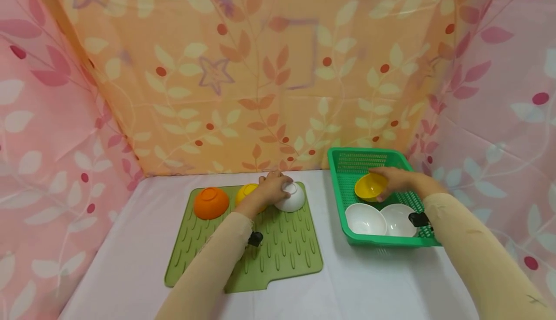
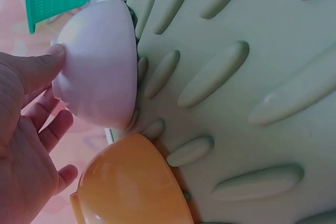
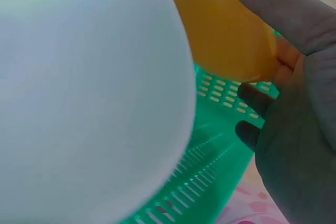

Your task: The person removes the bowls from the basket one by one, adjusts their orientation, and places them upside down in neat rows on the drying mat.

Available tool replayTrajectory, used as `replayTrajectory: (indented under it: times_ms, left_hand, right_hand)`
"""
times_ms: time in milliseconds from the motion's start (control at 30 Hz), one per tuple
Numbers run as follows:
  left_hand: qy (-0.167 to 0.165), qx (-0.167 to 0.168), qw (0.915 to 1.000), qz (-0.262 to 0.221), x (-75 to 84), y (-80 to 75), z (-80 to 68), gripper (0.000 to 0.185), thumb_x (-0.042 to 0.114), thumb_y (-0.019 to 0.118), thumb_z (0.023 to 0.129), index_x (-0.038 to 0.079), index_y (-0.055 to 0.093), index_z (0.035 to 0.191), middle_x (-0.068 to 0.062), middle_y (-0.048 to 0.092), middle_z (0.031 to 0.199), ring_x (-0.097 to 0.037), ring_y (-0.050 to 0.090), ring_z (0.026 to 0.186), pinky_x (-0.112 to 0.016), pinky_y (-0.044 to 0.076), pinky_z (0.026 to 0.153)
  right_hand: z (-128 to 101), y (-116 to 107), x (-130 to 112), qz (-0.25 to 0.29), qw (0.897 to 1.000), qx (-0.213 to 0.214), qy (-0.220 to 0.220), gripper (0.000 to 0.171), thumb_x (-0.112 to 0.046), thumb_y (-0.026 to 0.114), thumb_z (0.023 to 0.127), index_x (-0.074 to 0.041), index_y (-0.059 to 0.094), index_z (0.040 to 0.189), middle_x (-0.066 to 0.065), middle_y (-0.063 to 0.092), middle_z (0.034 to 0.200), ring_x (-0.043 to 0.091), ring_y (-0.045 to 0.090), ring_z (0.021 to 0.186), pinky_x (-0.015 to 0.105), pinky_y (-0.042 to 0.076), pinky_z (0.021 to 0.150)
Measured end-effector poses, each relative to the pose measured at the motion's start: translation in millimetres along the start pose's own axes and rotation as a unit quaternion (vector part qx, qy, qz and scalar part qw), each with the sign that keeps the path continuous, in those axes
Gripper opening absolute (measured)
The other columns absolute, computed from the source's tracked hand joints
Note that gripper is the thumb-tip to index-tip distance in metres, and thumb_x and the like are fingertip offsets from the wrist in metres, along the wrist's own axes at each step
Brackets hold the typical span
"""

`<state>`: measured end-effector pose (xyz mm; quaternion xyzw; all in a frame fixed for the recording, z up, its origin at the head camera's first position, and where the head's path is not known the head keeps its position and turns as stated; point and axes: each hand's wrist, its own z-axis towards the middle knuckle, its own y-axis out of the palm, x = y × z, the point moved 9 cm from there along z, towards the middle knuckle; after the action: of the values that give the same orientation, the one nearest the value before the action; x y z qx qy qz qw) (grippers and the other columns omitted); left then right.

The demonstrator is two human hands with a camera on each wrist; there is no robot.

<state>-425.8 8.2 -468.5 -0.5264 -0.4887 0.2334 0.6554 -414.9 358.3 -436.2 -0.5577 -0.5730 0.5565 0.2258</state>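
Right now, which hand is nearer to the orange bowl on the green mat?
Left. The left hand holds the white bowl on the same mat as the orange bowl. The right hand is far off, holding a yellow bowl in the green basket.

White bowl [image 1: 292,197], glossy and round, lies inverted on the far right part of a ridged green mat [image 1: 286,252], just beside an inverted yellow-orange bowl [image 1: 245,192]; the left hand [image 1: 272,187] grips it from above. Yellow bowl [image 1: 370,186], tilted with its opening toward the viewer, sits inside a green perforated basket [image 1: 347,165], behind two upright white bowls [image 1: 366,218], held by the right hand [image 1: 394,180].
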Motion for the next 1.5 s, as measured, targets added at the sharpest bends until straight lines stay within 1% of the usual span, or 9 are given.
replayTrajectory:
  times_ms: [133,267,500,667,900,1033,1133,1300,1500]
  left_hand:
    - [-0.004,0.001,1.0000,-0.003,1.0,-0.1,-1.0,0.048,0.029,0.074,0.096,0.021,0.062,0.141,-0.008,0.050,0.142,-0.030,0.039,0.136,-0.052,0.025,0.100]
    - [-0.003,0.000,1.0000,-0.004,1.4,1.0,-1.2,0.047,0.031,0.074,0.095,0.023,0.063,0.140,-0.008,0.049,0.144,-0.029,0.039,0.137,-0.053,0.025,0.101]
    - [0.000,0.001,1.0000,0.000,2.2,-0.8,-1.0,0.046,0.032,0.074,0.095,0.024,0.063,0.140,-0.008,0.048,0.147,-0.029,0.038,0.139,-0.053,0.026,0.102]
    - [-0.004,0.000,1.0000,0.003,1.9,-1.6,-0.6,0.046,0.032,0.073,0.096,0.024,0.062,0.140,-0.009,0.047,0.149,-0.030,0.035,0.143,-0.055,0.025,0.105]
    - [-0.003,0.002,1.0000,-0.008,1.3,-2.5,-1.8,0.046,0.031,0.073,0.096,0.023,0.062,0.140,-0.009,0.048,0.147,-0.030,0.035,0.142,-0.054,0.025,0.102]
    - [-0.003,0.004,0.9999,-0.011,0.4,-2.0,-1.4,0.047,0.030,0.075,0.094,0.023,0.063,0.139,-0.007,0.051,0.142,-0.029,0.039,0.139,-0.053,0.026,0.099]
    - [-0.004,0.006,0.9999,-0.008,-0.2,-1.3,-0.7,0.048,0.030,0.076,0.094,0.023,0.063,0.139,-0.005,0.053,0.137,-0.027,0.041,0.135,-0.051,0.026,0.097]
    - [-0.008,0.007,0.9999,-0.001,-1.0,0.8,0.5,0.048,0.030,0.075,0.094,0.023,0.062,0.140,-0.005,0.052,0.140,-0.026,0.040,0.136,-0.051,0.027,0.098]
    - [-0.009,0.009,0.9999,-0.001,0.0,-0.8,-2.3,0.048,0.029,0.075,0.094,0.023,0.062,0.140,-0.006,0.052,0.139,-0.027,0.041,0.136,-0.051,0.027,0.097]
  right_hand:
    - [-1,4,6,0.035,0.999,-0.011,0.012,0.103,-0.035,0.088,0.079,0.007,0.032,0.154,0.036,0.036,0.152,0.057,0.036,0.133,0.074,0.030,0.108]
    - [-2,8,14,0.059,0.997,-0.025,0.034,0.103,-0.044,0.082,0.085,0.007,0.027,0.156,0.035,0.030,0.156,0.057,0.033,0.137,0.075,0.028,0.109]
    - [0,10,16,0.059,0.997,-0.038,0.044,0.102,-0.055,0.071,0.090,0.008,0.026,0.156,0.037,0.029,0.156,0.056,0.033,0.138,0.075,0.031,0.107]
    - [1,10,18,0.059,0.995,-0.047,0.057,0.103,-0.060,0.067,0.091,0.009,0.025,0.155,0.038,0.028,0.157,0.057,0.031,0.139,0.076,0.030,0.107]
    - [2,11,20,0.059,0.994,-0.055,0.070,0.106,-0.060,0.066,0.091,0.012,0.023,0.155,0.040,0.027,0.156,0.060,0.028,0.139,0.078,0.024,0.109]
    - [3,13,23,0.067,0.993,-0.058,0.072,0.108,-0.059,0.069,0.089,0.013,0.022,0.155,0.040,0.027,0.155,0.059,0.029,0.138,0.077,0.026,0.108]
    - [4,12,24,0.073,0.994,-0.043,0.065,0.108,-0.055,0.075,0.086,0.011,0.024,0.155,0.040,0.029,0.154,0.058,0.032,0.135,0.076,0.029,0.107]
    - [3,5,21,0.062,0.997,0.015,0.042,0.108,-0.053,0.080,0.081,0.008,0.030,0.154,0.037,0.035,0.151,0.055,0.037,0.132,0.074,0.032,0.107]
    - [-2,-10,12,0.087,0.992,0.089,0.021,0.106,-0.048,0.084,0.080,0.007,0.031,0.154,0.033,0.040,0.148,0.050,0.042,0.129,0.069,0.037,0.108]
